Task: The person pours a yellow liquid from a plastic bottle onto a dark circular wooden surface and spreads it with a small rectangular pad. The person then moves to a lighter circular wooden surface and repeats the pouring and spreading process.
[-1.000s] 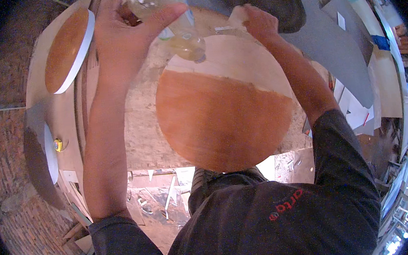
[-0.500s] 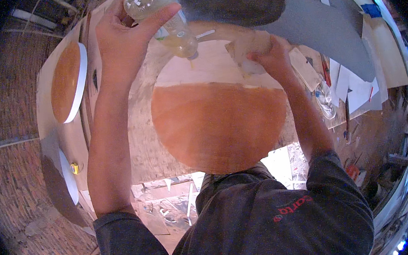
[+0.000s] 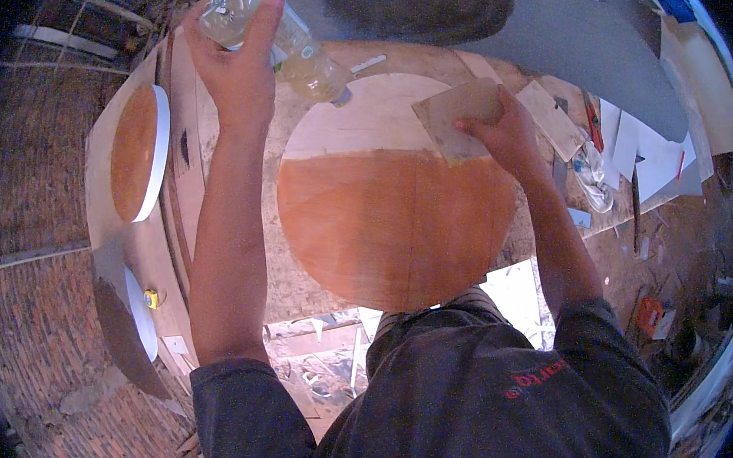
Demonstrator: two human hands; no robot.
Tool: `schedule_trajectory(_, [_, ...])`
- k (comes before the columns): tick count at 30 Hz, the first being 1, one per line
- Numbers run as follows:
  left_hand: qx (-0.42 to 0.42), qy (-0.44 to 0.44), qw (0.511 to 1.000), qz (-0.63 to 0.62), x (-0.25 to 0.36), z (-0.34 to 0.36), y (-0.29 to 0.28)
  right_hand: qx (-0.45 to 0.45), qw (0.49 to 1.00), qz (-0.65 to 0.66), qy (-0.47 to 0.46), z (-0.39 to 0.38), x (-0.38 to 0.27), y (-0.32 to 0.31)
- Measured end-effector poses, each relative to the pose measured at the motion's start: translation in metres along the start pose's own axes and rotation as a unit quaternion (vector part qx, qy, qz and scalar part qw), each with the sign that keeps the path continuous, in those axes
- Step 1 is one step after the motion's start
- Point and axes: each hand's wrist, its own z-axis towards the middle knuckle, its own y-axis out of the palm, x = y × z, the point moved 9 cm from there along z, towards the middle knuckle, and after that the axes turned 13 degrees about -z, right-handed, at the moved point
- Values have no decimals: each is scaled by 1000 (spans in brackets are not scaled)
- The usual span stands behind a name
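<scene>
My left hand point(image 3: 235, 70) is wrapped round a clear plastic bottle point(image 3: 307, 70) of yellowish liquid, tipped with its neck low over the far part of a round board point(image 3: 398, 235). The board is wet-looking orange-brown on its near side and pale on its far side. At the board's far right, my right hand point(image 3: 505, 134) grips a flat, beige, square-cornered spreader point(image 3: 457, 115). Its lower edge meets the border between the orange and pale areas. Whether the bottle's mouth is pouring cannot be made out.
A grey sheet with a dark oval patch point(image 3: 416, 2) lies beyond the board. To the left are a brown disc with a white edge point(image 3: 138, 153) and a yellow tape measure point(image 3: 152, 298). White offcuts point(image 3: 643, 152) and a crumpled clear plastic bag point(image 3: 590, 179) lie at the right.
The spreader has swung round, its broad face now showing, and its lower edge has come nearer to the orange area. The bottle stays tipped; the drip below its mouth no longer shows.
</scene>
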Motion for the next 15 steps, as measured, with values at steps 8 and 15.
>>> schedule_trajectory(8, [15, -12, 998, -56, -29, 0, -9, -8, 998, 64, -5, -18, -8, -17])
schedule_trajectory(15, [-21, -63, 996, -66, -28, -6, 1, 6, 995, 100, 6, -27, 8, -14])
